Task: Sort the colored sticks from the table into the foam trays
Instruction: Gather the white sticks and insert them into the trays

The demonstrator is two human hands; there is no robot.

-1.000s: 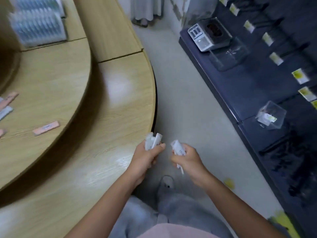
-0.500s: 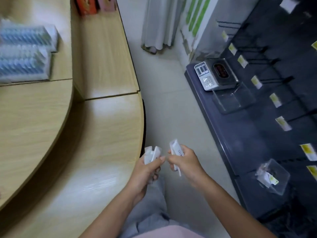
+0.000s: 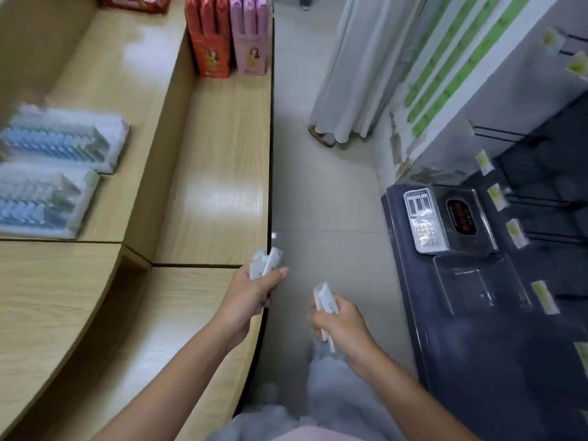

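The left hand [image 3: 254, 294] is curled round a small bunch of white sticks [image 3: 265, 264]. Its thumb lies across them, and their ends poke up toward twelve o'clock. This hand sits over the table's edge. The right hand [image 3: 345, 323], at four o'clock from the left and apart from it, grips one white stick [image 3: 325, 302] in closed fingers. The stick tilts up toward eleven o'clock, and its lower end shows beneath the hand. This hand hangs over the floor [image 3: 324, 192], above grey trousers [image 3: 331, 393]. The wooden table [image 3: 203, 173] spreads from the left hand toward nine and eleven o'clock. Two foam trays [image 3: 63, 141], blurred and with blue rows in them, lie side by side at ten o'clock, well apart from both hands. Red and pink boxes [image 3: 208, 36] stand at twelve o'clock on the table's far end. A scale [image 3: 445, 218] sits on a dark shelf [image 3: 477, 361] at two o'clock.
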